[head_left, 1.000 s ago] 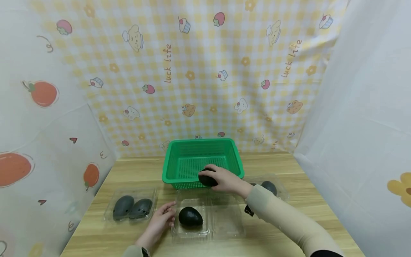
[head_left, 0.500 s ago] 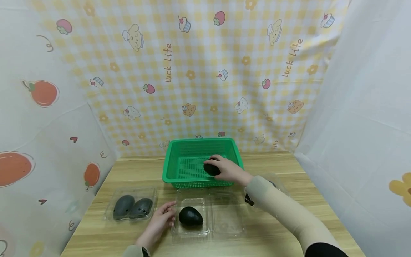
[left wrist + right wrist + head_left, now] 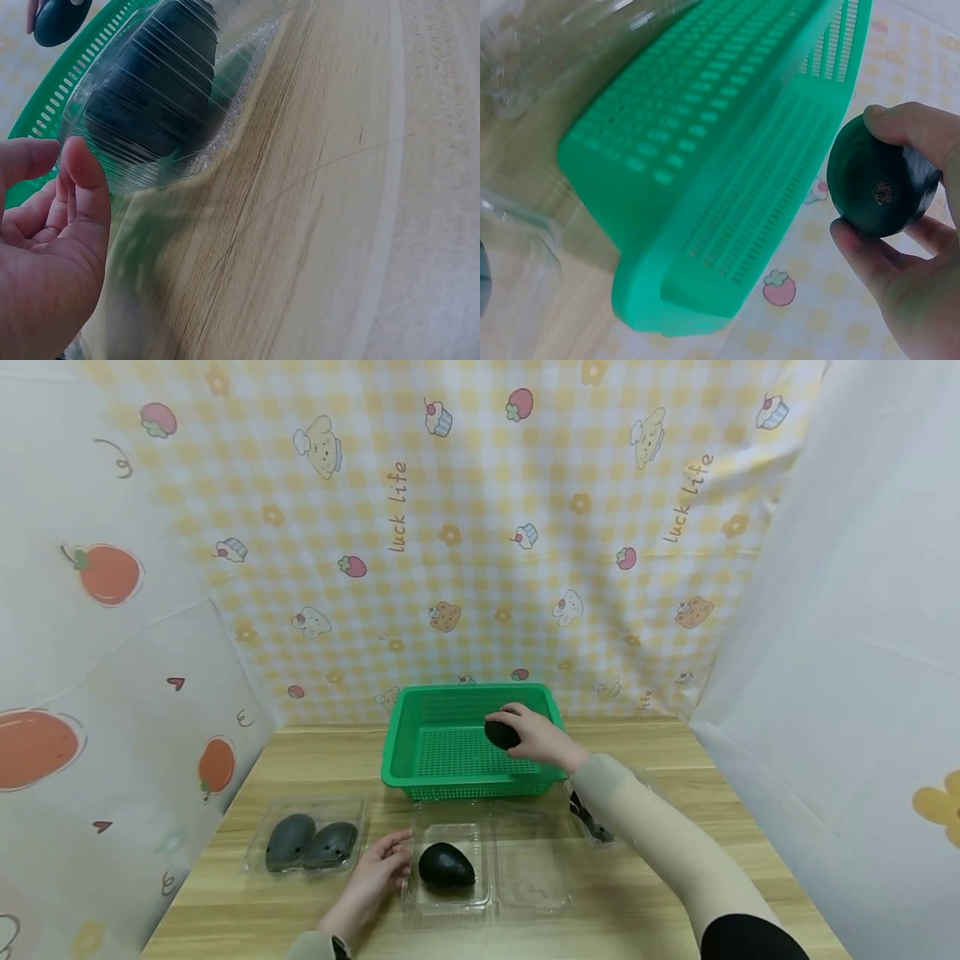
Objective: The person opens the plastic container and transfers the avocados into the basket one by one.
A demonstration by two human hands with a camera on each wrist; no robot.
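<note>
My right hand (image 3: 542,737) grips a dark avocado (image 3: 501,735) over the right part of the green basket (image 3: 472,792). In the right wrist view, thumb and fingers wrap the avocado (image 3: 881,180), whose brown stem scar faces the camera. Lower down, a clear plastic clamshell container (image 3: 534,872) lies open, with one dark avocado (image 3: 447,866) in its left half. My left hand (image 3: 378,870) is at that container's left edge; in the left wrist view its thumb and index finger pinch the container's rim (image 3: 124,184).
At the left, a clear container (image 3: 352,810) holds two dark avocados (image 3: 291,842). Another clear container (image 3: 637,777) stands at the right, mostly behind the right sleeve (image 3: 645,827). A patterned cloth (image 3: 465,577) hangs behind the wooden table (image 3: 630,902).
My right hand has carried the avocado from the basket's front rim up and back over the basket, slightly to the right. The left hand has stayed at the open container.
</note>
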